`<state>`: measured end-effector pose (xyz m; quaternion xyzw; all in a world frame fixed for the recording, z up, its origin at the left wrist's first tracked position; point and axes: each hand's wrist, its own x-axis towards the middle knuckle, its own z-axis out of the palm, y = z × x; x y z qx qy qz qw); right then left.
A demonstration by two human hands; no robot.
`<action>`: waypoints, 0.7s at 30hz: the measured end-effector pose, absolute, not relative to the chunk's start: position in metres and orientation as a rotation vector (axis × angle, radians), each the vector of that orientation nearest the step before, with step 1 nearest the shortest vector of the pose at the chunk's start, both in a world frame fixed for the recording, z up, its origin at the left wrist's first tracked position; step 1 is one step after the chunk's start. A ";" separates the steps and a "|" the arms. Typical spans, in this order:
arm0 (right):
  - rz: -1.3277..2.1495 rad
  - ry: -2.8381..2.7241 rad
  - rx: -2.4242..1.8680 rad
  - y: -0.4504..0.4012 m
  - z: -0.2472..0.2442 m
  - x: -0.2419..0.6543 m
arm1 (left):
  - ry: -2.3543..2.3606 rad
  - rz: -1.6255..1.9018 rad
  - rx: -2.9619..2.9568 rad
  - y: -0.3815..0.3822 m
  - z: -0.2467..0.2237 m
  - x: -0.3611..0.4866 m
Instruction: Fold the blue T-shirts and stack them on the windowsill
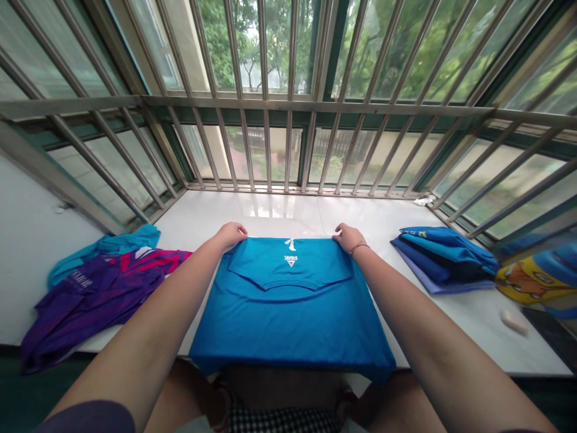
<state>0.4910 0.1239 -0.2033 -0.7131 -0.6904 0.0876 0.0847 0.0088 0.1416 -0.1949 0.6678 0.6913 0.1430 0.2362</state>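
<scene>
A blue T-shirt [288, 328] lies spread on the white sill, its upper part folded over so the neckline curve faces me. A white logo and lettering show upside down near the far folded edge. At the far left corner of that edge, my left hand [232, 234] pinches the fabric between thumb and fingers. My right hand [350, 238], with a thin bracelet at the wrist, grips the far right corner likewise. The near hem hangs over the sill's front edge above my legs.
Crumpled purple, red and teal clothes [108, 282] lie at the left. A stack of folded blue garments [444, 258] sits at the right, near a yellow and blue container [541, 279], a small pale object [514, 320] and a dark flat object [552, 337]. Metal bars [288, 108] enclose the sill [293, 210].
</scene>
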 end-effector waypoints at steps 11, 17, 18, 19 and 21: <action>0.219 -2.043 -2.110 0.119 -0.211 0.489 | 1.924 0.481 1.836 0.132 -0.206 -0.013; 0.306 -2.275 -1.931 0.125 -0.204 0.493 | 1.759 0.369 1.985 0.140 -0.196 -0.007; 0.332 -2.324 -1.907 0.126 -0.202 0.493 | 1.739 0.336 1.999 0.141 -0.193 -0.006; 0.352 -2.364 -1.896 0.127 -0.199 0.494 | 1.728 0.304 2.010 0.143 -0.190 -0.005; 0.366 -2.413 -1.907 0.130 -0.195 0.493 | 1.728 0.243 2.019 0.145 -0.185 -0.001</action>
